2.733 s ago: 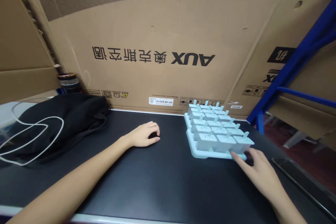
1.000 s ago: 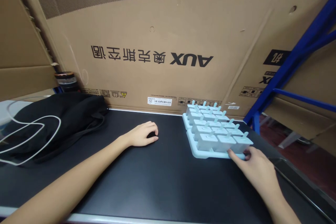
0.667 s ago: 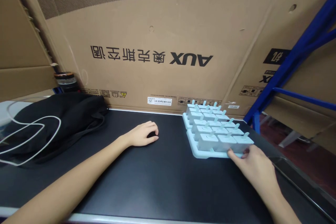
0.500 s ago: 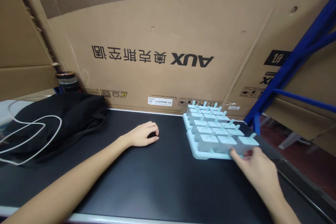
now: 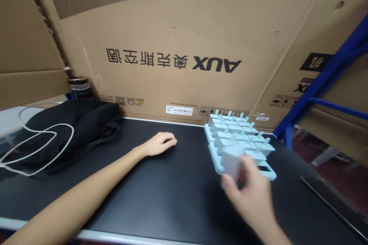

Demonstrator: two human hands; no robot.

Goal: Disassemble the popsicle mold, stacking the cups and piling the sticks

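Note:
A pale blue popsicle mold tray (image 5: 213,157) stands at the right of the black table. Several lidded molds with upright stick handles (image 5: 260,146) sit in it. My right hand (image 5: 251,191) holds a single popsicle mold (image 5: 231,160), blurred by motion, in front of the tray's near left part. Thumb and fingers pinch its sides, and part of it is hidden by the hand. At the tray's near right corner, a dark bare slot shows. My left hand (image 5: 161,143) lies on the table left of the tray, fingers loosely curled in, with nothing in them.
A large cardboard sheet (image 5: 149,84) stands along the back edge. Left are a black cloth bag (image 5: 86,122), a white cable (image 5: 69,138) and a dark jar (image 5: 80,87). A blue metal frame (image 5: 319,84) rises at right, with a dark flat strip (image 5: 330,199) along the table's right.
My right hand has lifted the mold from the tray's near right corner and moved it left. The view has shifted slightly. My left hand stays in place, its fingers a little more closed.

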